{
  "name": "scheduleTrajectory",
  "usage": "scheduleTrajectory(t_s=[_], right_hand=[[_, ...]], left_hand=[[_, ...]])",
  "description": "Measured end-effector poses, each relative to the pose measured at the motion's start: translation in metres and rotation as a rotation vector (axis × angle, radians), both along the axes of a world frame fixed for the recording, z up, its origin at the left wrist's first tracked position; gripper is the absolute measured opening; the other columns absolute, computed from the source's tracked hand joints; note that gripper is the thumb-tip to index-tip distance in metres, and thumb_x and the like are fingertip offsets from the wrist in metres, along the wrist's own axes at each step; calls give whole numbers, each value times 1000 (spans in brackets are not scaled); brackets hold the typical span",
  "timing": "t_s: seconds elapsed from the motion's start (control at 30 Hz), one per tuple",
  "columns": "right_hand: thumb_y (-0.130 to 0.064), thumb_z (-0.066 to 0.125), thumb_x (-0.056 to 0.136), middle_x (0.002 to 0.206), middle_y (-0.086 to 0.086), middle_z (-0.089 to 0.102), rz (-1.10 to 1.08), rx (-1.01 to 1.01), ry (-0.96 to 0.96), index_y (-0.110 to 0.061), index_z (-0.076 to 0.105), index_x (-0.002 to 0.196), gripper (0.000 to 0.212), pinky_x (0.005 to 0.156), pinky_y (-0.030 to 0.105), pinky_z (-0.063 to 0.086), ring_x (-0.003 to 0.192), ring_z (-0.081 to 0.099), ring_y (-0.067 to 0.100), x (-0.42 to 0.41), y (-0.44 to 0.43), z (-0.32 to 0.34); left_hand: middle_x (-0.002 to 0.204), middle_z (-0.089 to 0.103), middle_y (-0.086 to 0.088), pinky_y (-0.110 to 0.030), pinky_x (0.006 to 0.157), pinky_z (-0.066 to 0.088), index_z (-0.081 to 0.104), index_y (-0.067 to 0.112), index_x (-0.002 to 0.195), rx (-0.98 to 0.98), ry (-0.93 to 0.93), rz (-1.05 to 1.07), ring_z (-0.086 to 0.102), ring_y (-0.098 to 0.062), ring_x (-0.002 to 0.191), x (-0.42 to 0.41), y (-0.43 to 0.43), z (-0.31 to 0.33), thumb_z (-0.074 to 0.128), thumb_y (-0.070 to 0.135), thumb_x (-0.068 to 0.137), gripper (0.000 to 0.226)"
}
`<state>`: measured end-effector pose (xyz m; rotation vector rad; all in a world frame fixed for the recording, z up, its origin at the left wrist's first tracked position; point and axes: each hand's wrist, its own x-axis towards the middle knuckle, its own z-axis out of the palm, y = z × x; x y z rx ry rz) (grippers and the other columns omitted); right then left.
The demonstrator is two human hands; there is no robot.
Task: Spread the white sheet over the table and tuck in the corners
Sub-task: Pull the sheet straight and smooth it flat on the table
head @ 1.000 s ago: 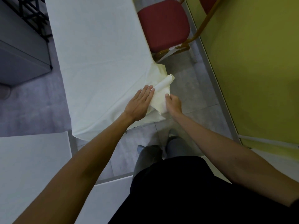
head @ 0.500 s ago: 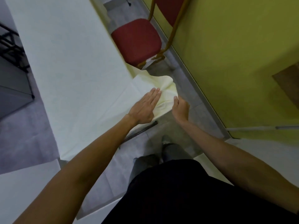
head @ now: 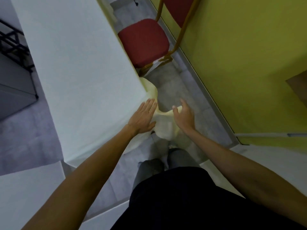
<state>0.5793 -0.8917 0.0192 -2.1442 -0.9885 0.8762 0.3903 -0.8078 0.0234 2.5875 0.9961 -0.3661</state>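
Head | left hand (head: 142, 119) flat on sheet (head: 74, 63) | right hand (head: 184, 115) grips sheet

Readable text: none in the head view.
White sheet (head: 79, 67): plain cloth, with no print, label or number to read.
Red chair seat (head: 143, 42): plain fabric, with no tag or brand to read.
Yellow wall (head: 240, 55): plain paint, with no sign or lettering to read.
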Motion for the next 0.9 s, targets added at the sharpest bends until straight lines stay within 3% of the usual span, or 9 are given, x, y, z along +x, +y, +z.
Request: scheduleTrajectory(t_s=[0.1,0.3,0.4,0.5,0.6,0.7,0.8,0.9], right_hand=[[-30,57,100,161,9,36,340,48,-39,-12,33,156,63,119,41,32,148,33,24,-25,23,8],[-25,53,98,169,16,3,1084,2,-442,-9,11,160,77,126,52,8,156,2,35,-74,61,-17],[-14,40,100,169,17,7,1287,21,-592,-8,14,160,66,124,53,5,155,5,37,-82,56,-34],[-1,24,92,162,23,28,1311,151,-733,1,30,154,63,122,52,14,150,26,41,-75,44,-48],[-1,25,93,150,27,46,1238,241,-688,6,44,146,57,118,53,26,140,45,42,-64,33,-51],[-2,30,98,152,26,44,1213,297,-687,6,42,148,51,120,54,30,143,41,41,-56,19,-51],[-19,38,104,152,27,44,1165,192,-672,7,42,147,51,118,58,31,143,39,43,-70,23,-42],[-35,28,105,159,24,33,1116,62,-610,4,33,153,62,124,56,20,150,27,40,-105,44,-31]], left_hand=[[167,-2,-12,-48,125,3,3,9,158,46,58,109,-2,-30,154,-42,-4,-14,51,56,95,92],[165,-1,-20,-53,123,10,4,1,157,62,176,365,0,-36,153,-107,-22,-35,58,43,95,92],[165,-6,-17,-55,123,11,-1,3,157,74,166,398,-5,-34,153,-118,-34,-46,51,41,99,87],[165,-7,-17,-55,123,9,0,3,157,99,137,437,-6,-35,153,-119,-43,-52,44,40,102,80],[165,-4,-17,-54,123,5,2,4,158,106,102,473,-4,-35,153,-114,-48,-51,44,38,102,78],[165,-9,-18,-53,124,2,-2,5,158,86,93,481,-9,-35,152,-111,-54,-50,46,39,101,82],[164,-12,-17,-52,124,3,-4,6,158,54,89,454,-12,-33,152,-120,-55,-45,39,50,102,83],[165,-11,-14,-49,125,0,-1,9,158,24,19,561,-11,-30,153,-144,-48,-39,21,58,103,77]])
